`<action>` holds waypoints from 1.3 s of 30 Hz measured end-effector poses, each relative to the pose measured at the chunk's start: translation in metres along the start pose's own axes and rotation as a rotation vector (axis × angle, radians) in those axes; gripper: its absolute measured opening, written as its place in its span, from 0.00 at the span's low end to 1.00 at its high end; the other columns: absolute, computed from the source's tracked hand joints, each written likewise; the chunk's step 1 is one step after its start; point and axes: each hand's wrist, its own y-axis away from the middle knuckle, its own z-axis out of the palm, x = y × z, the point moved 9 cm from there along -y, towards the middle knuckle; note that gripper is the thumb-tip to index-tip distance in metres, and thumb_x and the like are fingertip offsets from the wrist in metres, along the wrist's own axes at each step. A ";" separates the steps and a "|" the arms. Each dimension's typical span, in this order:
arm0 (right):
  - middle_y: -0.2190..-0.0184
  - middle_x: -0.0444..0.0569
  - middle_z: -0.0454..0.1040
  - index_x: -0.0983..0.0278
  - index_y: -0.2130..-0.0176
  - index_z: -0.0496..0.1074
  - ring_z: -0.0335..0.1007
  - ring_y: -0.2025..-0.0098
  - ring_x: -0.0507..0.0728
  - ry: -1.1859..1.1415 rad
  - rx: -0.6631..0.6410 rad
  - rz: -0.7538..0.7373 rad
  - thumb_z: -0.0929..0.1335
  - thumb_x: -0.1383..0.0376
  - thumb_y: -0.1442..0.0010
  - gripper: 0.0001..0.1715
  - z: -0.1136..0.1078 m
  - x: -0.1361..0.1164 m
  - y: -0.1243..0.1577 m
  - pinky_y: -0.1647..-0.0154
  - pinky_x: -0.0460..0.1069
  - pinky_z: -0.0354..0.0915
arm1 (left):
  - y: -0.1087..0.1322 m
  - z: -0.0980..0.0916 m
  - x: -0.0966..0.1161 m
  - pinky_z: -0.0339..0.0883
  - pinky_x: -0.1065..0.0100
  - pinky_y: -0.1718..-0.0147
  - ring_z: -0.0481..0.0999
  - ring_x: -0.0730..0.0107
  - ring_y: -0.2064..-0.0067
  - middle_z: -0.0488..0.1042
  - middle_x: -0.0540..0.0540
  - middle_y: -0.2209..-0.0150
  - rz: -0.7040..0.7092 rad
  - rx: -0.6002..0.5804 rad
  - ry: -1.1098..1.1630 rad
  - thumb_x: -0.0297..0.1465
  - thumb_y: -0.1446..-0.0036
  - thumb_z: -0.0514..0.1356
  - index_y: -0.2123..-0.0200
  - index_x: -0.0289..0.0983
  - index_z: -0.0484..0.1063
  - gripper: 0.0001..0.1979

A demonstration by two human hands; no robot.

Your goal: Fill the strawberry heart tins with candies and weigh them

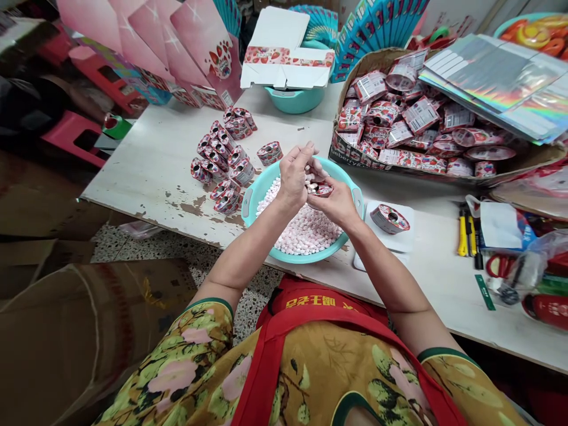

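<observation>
A teal basin (306,258) full of small pale pink candies (306,234) stands at the table's front edge, below both hands. My right hand (339,204) is closed around a small red-and-pink printed carton (323,190), held over the basin. Against the carton's opening my left hand (293,177) is curled, its fingers bent over some pale candies; how many it holds is hidden. To the right, a similar carton (390,219) with a round hole in its top sits on a white scale (403,239). Left of the basin stand several more of these cartons (219,151), one of them (270,153) apart.
A large cardboard box (399,163) of printed cartons stands at the back right, silvery sheets (501,83) on it. Behind are another teal basin (295,102) under flattened white boxes (284,56) and pink display boxes (195,47). Yellow cutters (462,234) and red-handled scissors (499,266) lie right.
</observation>
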 end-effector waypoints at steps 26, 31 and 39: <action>0.54 0.49 0.82 0.62 0.51 0.79 0.80 0.53 0.59 -0.264 0.148 -0.031 0.78 0.54 0.51 0.29 -0.052 -0.004 0.027 0.47 0.55 0.76 | 0.004 -0.017 0.026 0.70 0.72 0.70 0.76 0.71 0.71 0.74 0.50 0.74 0.195 0.085 -0.040 0.42 0.35 0.64 0.59 0.45 0.76 0.08; 0.52 0.52 0.81 0.61 0.49 0.77 0.80 0.50 0.62 -0.071 0.525 -0.110 0.78 0.50 0.50 0.31 -0.165 0.019 0.070 0.44 0.60 0.75 | -0.006 -0.005 0.009 0.69 0.72 0.59 0.77 0.66 0.60 0.76 0.48 0.71 0.251 -0.149 -0.538 0.28 0.47 0.71 0.71 0.40 0.75 0.07; 0.54 0.51 0.79 0.62 0.51 0.76 0.80 0.52 0.61 0.057 0.938 -0.071 0.77 0.50 0.50 0.31 -0.272 0.090 0.142 0.44 0.61 0.75 | 0.062 0.158 -0.143 0.64 0.53 0.44 0.74 0.46 0.45 0.77 0.40 0.50 0.470 -1.140 -1.191 0.22 0.53 0.68 0.57 0.41 0.78 0.18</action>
